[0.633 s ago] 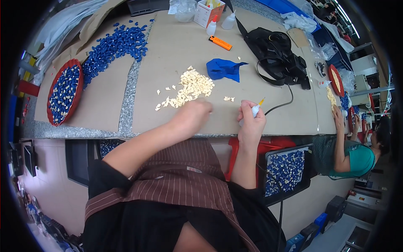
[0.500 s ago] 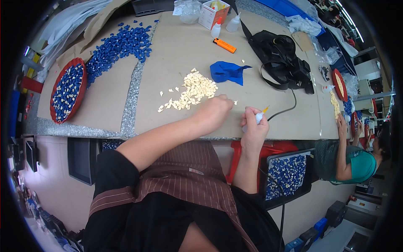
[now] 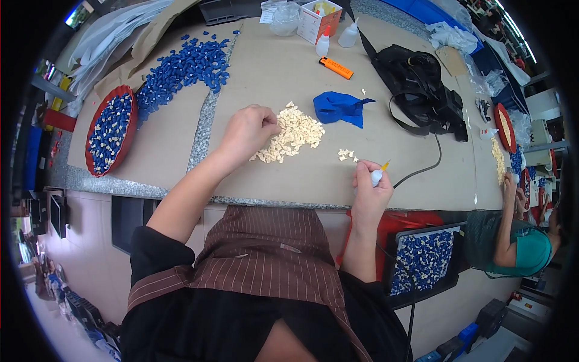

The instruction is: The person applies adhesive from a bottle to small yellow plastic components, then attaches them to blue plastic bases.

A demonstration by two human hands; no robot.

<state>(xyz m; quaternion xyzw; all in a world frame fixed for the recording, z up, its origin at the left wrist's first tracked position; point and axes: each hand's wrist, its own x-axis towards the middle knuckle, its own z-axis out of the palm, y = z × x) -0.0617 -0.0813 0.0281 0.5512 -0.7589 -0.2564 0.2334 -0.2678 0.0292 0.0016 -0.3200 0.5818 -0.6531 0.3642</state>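
My left hand (image 3: 248,130) is at the left edge of a pile of small cream-coloured pieces (image 3: 295,134), its fingers curled together. Whether a piece is between those fingertips is hidden. A small white squeeze bottle (image 3: 376,177) with a yellow tip is held in my right hand (image 3: 371,199), its tip slanting up to the right. Just beyond that hand's fingertips lies a little group of cream pieces (image 3: 346,155), apart from the main pile. Behind the pile rests a crumpled blue piece of material (image 3: 339,108).
Many blue pieces (image 3: 184,69) are heaped at the far left, beside a red dish (image 3: 128,136) of blue-and-cream pieces. Farther back are an orange lighter (image 3: 336,67), two white bottles and a box (image 3: 313,27). Black strapped gear (image 3: 416,84) lies right; a co-worker (image 3: 523,252) sits beyond.
My left hand has moved left, from beside my right hand to the pile's left edge. Several cream pieces now show near my right hand. The whole view has shifted slightly.
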